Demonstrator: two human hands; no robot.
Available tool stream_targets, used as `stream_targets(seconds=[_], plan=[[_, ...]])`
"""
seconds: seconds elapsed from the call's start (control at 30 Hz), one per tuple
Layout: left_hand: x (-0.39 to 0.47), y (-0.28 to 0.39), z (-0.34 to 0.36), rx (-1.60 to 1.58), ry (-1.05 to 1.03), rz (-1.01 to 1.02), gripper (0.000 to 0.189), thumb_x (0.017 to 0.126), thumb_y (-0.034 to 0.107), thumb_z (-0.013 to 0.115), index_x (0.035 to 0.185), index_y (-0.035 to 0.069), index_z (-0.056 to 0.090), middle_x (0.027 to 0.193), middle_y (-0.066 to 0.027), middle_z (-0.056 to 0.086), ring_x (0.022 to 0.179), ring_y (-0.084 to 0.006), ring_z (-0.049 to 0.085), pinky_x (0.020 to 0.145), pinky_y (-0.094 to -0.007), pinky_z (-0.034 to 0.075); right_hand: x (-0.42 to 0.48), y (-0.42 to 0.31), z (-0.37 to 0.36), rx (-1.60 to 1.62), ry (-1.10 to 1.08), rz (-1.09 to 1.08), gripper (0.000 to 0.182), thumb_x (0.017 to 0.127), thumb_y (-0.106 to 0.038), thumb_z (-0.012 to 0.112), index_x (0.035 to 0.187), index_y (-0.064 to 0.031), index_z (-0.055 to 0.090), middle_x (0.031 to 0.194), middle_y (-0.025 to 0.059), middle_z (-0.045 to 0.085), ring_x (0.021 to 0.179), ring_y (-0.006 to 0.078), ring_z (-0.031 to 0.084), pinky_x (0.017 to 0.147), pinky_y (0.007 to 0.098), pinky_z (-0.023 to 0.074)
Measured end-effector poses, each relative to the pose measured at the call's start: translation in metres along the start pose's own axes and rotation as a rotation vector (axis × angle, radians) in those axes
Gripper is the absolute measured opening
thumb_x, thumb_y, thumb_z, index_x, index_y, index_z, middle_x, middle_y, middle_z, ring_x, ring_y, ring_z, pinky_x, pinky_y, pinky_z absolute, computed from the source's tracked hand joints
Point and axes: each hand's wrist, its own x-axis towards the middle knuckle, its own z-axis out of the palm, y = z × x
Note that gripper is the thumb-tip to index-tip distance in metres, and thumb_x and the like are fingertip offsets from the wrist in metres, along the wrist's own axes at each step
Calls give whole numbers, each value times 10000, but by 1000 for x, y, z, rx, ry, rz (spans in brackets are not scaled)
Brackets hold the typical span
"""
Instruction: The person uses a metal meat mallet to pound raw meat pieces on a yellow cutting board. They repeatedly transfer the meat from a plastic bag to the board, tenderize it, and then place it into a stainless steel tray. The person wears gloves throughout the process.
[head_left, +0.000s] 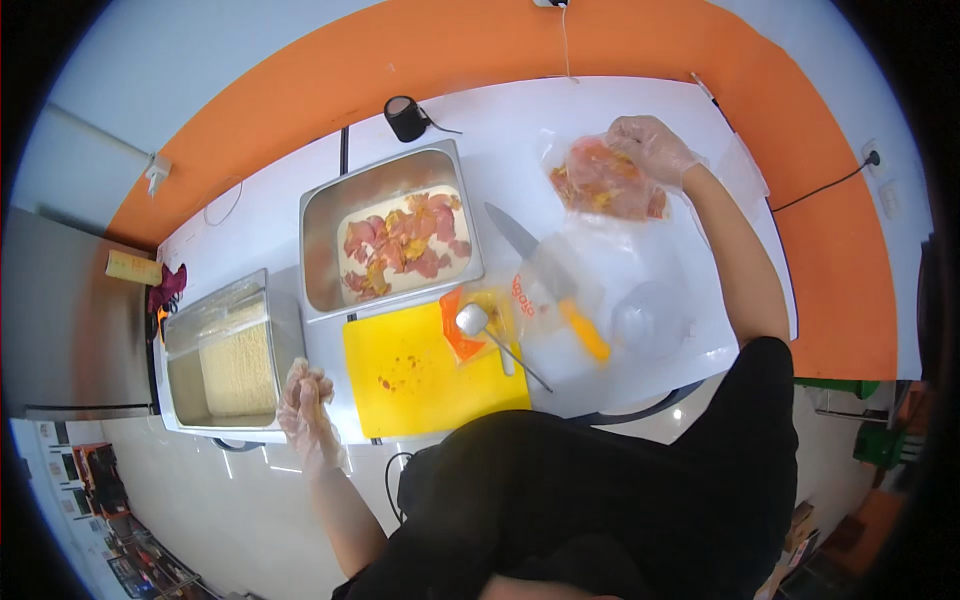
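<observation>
My right hand (651, 148), in a clear plastic glove, grips the upper right of a clear plastic bag of raw meat (604, 180) with yellow seasoning. In its glove, my left hand (307, 416) is raised near the table's front edge with curled fingers and nothing visible in them. Between the hands stands a deep steel pan (319, 247); raw meat pieces (409, 238) lie in whitish liquid inside. A yellow cutting board (420, 409) with small scraps lies before me. Across it rests a long-handled metal scoop (472, 319), over an orange-marked packet (457, 337).
A knife (514, 231) with a yellow handle lies partly under a printed plastic bag (555, 281). To its right is a clear, round, bowl-like item (652, 319). A lidded steel container of pale crumbs (240, 367) stands left. A black cylindrical device (406, 120) sits behind the pan.
</observation>
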Motion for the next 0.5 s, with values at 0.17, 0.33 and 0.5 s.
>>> stream_targets(seconds=[0.17, 0.33, 0.5], plan=[[-10, 19, 18, 47, -146, 24, 624, 963, 259, 765, 1425, -95, 541, 1161, -170, 691, 969, -221, 672, 958, -333, 530, -36, -98, -18, -12, 70, -229, 194, 1033, -192, 617, 922, -40, 666, 804, -26, 597, 774, 93, 527, 739, 282, 477], [8, 34, 37, 97, -621, -5, 703, 939, 332, 789, 1476, -38, 525, 1319, -156, 657, 1206, -237, 636, 1034, -368, 513, -61, -198, -8, 339, 195, -311, 129, 1016, -158, 642, 961, -47, 677, 878, -16, 642, 842, 88, 563, 802, 267, 481], [-2, -64, 48, -466, -957, -202, 1055, 868, 700, 700, 1629, 80, 314, 1596, -127, 442, 1413, -278, 482, 1158, -468, 405, -87, -254, 78, 703, 216, -407, 129, 1011, -168, 661, 983, -43, 682, 927, -15, 670, 887, 90, 595, 853, 269, 503]])
